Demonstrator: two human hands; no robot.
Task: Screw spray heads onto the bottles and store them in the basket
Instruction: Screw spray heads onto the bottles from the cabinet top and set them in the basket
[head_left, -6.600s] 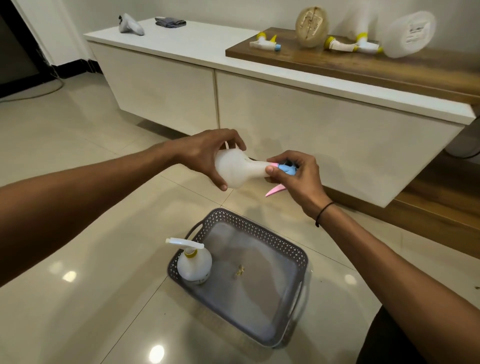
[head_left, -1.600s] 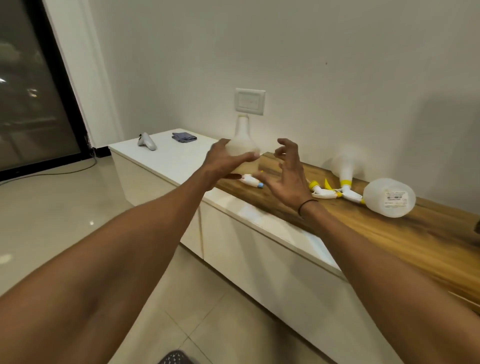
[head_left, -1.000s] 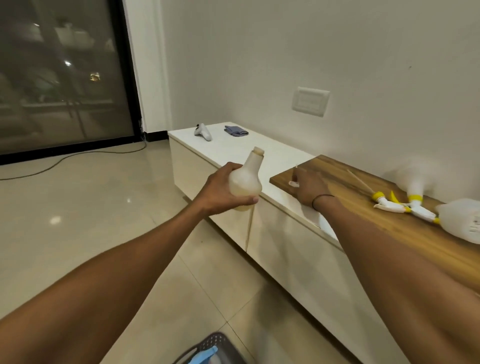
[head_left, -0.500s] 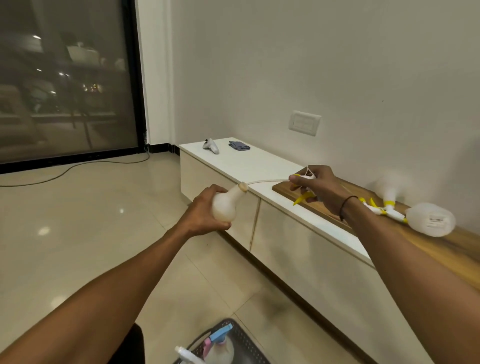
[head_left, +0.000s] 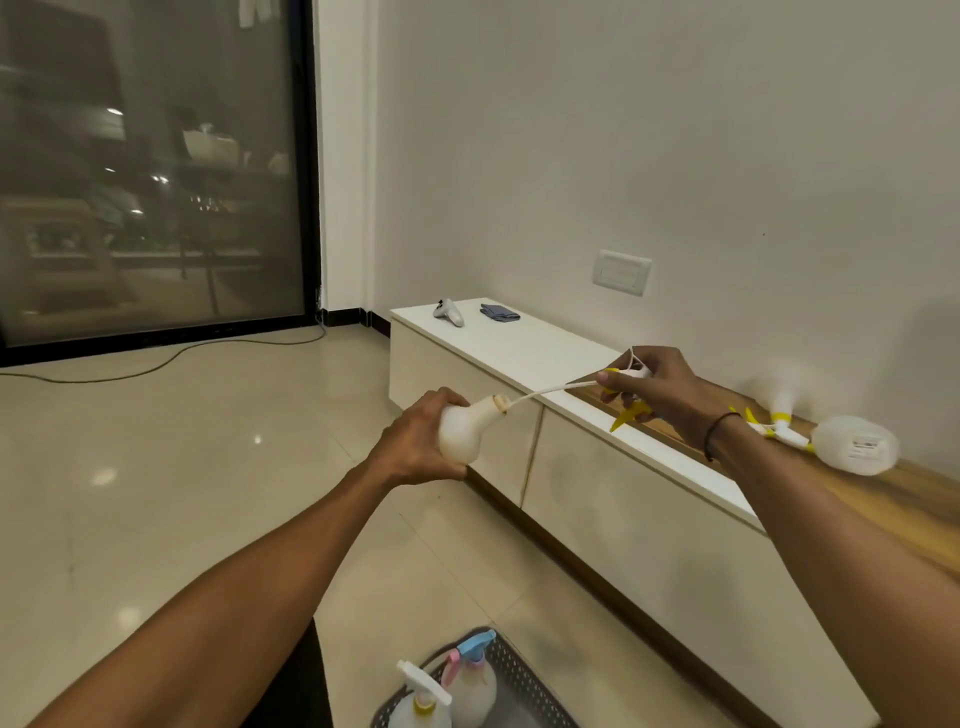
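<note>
The left hand (head_left: 415, 447) is clamped around the bottle (head_left: 462, 431), neck tilted right; the right hand (head_left: 649, 387) pinches the spray head (head_left: 631, 376), whose tube (head_left: 545, 391) enters the neck. Best to feed the tube straight, seat the collar squarely, then twist. The basket (head_left: 511, 670) waits below.

Your left hand (head_left: 415, 447) grips a white bottle (head_left: 464, 434), your right hand (head_left: 652, 387) pinches a yellow-trigger spray head (head_left: 629, 395), its tube (head_left: 545, 391) dipping into the bottle's neck.
</note>
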